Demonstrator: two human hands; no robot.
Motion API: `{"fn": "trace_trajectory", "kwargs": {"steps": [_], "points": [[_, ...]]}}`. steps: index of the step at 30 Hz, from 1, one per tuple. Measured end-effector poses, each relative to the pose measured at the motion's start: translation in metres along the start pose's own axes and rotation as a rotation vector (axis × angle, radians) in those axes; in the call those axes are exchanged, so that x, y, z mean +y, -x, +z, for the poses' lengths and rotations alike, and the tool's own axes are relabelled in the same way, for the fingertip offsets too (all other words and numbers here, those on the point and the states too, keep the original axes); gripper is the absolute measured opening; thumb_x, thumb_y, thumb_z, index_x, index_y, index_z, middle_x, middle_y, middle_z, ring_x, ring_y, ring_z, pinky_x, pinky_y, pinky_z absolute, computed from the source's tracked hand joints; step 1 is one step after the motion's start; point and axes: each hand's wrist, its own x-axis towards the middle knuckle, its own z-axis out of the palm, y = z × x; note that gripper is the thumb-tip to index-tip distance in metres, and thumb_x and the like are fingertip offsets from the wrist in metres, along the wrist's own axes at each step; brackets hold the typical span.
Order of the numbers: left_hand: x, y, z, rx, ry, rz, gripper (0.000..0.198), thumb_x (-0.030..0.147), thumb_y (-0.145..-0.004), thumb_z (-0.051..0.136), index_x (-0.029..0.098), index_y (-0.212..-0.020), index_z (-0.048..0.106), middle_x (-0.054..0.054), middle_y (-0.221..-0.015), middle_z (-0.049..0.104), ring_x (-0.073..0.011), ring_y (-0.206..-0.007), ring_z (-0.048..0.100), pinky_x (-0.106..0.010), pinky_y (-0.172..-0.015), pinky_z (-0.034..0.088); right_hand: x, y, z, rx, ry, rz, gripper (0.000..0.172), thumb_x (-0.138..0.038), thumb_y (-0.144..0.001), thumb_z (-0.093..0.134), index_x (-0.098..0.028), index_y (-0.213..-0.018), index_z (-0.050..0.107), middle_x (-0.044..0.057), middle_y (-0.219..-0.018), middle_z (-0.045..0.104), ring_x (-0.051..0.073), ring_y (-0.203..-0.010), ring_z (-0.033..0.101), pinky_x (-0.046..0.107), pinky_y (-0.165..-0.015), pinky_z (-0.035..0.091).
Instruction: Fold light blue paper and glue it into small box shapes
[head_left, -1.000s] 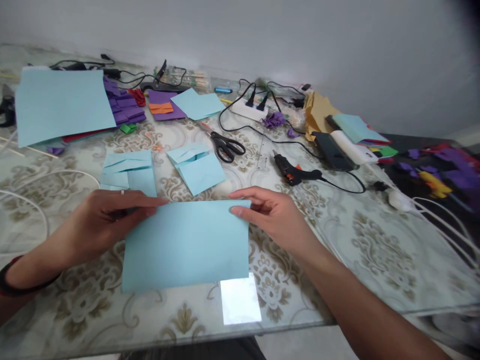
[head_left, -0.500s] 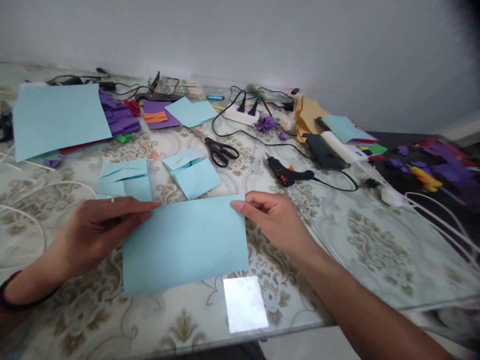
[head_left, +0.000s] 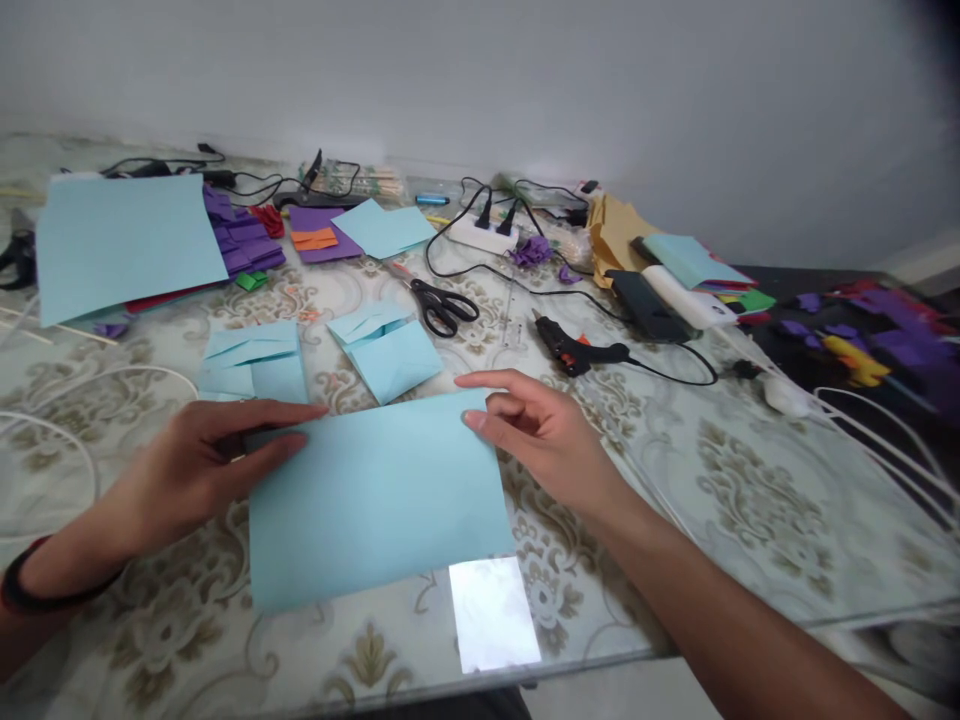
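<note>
A light blue sheet of paper (head_left: 382, 510) lies in front of me, its far edge slightly lifted. My left hand (head_left: 202, 460) has its far left corner between thumb and fingers. At the far right corner, my right hand (head_left: 536, 430) pinches the paper with the thumb on top and the other fingers curled behind. Its index finger is stretched out above the edge. Just beyond the sheet are two folded light blue paper pieces, one on the left (head_left: 255, 360) and one in the middle (head_left: 390, 360), both with pleated strips.
Black-handled scissors (head_left: 442, 305) and a black glue gun (head_left: 574, 345) lie beyond my hands. At the back stand a white power strip (head_left: 484, 235) and purple folded paper (head_left: 244, 235) beside a large blue sheet (head_left: 127, 245). A bright white square (head_left: 495, 615) shows near the table's front edge.
My right index finger has lifted and straightened away from the paper's edge. The sheet's near edge has come a little closer to me and now meets the bright white square.
</note>
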Motion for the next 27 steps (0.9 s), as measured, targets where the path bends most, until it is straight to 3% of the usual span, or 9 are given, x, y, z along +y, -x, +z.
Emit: {"fn": "trace_trajectory", "kwargs": {"steps": [3,6,10,14,19,27], "points": [[0.0022,-0.0013,0.0009,-0.162,0.03,0.034,0.033,0.042,-0.093,0.069,0.027,-0.119,0.083,0.0,-0.085,0.082,-0.0138,-0.062,0.063,-0.018,-0.049,0.044,0.0011,0.0007,0.0005,-0.042,-0.006,0.006,0.028,-0.038,-0.095,0.071,-0.024,-0.119,0.072,-0.008,-0.064,0.028,0.012,-0.056,0.026,0.028,-0.053,0.023],[0.0027,-0.0007,0.0018,-0.218,0.051,0.047,0.031,0.036,-0.096,0.067,0.027,-0.123,0.081,0.0,-0.087,0.082,-0.013,-0.065,0.064,-0.018,-0.055,0.048,0.002,0.0009,0.0014,-0.048,-0.002,0.015,0.029,-0.04,-0.095,0.071,-0.024,-0.119,0.072,-0.008,-0.065,0.027,0.012,-0.056,0.026,0.027,-0.052,0.024],[0.0036,0.0005,0.0014,-0.206,0.058,0.021,0.032,0.038,-0.096,0.068,0.028,-0.125,0.08,0.0,-0.094,0.084,-0.015,-0.071,0.067,-0.019,-0.06,0.05,0.002,0.0018,0.0016,-0.044,0.02,0.011,0.032,-0.042,-0.093,0.072,-0.026,-0.121,0.074,-0.008,-0.063,0.029,0.012,-0.055,0.029,0.027,-0.052,0.026],[0.0056,0.0009,0.0008,-0.219,0.064,-0.009,0.034,0.039,-0.097,0.068,0.028,-0.127,0.079,-0.001,-0.102,0.084,-0.0161,-0.075,0.069,-0.02,-0.063,0.052,0.0025,0.0034,0.0012,-0.059,0.037,0.009,0.032,-0.043,-0.094,0.072,-0.029,-0.123,0.075,-0.005,-0.066,0.041,0.014,-0.059,0.038,0.027,-0.052,0.03],[0.0072,0.0021,0.0012,-0.219,0.071,0.026,0.033,0.037,-0.097,0.067,0.027,-0.126,0.079,-0.001,-0.094,0.084,-0.0134,-0.068,0.065,-0.019,-0.058,0.048,0.0024,0.0048,0.0021,-0.057,0.088,-0.017,0.026,-0.043,-0.096,0.071,-0.031,-0.117,0.079,-0.004,-0.064,0.04,0.013,-0.055,0.036,0.027,-0.048,0.027],[0.0049,0.0022,0.0031,-0.176,0.053,0.14,0.03,0.031,-0.098,0.067,0.036,-0.125,0.078,0.001,-0.108,0.084,-0.0148,-0.078,0.075,-0.019,-0.064,0.054,0.0009,0.0049,0.004,-0.028,0.166,-0.031,0.024,-0.044,-0.095,0.069,-0.024,-0.102,0.081,-0.001,-0.064,0.054,0.013,-0.055,0.042,0.027,-0.048,0.031]]}}
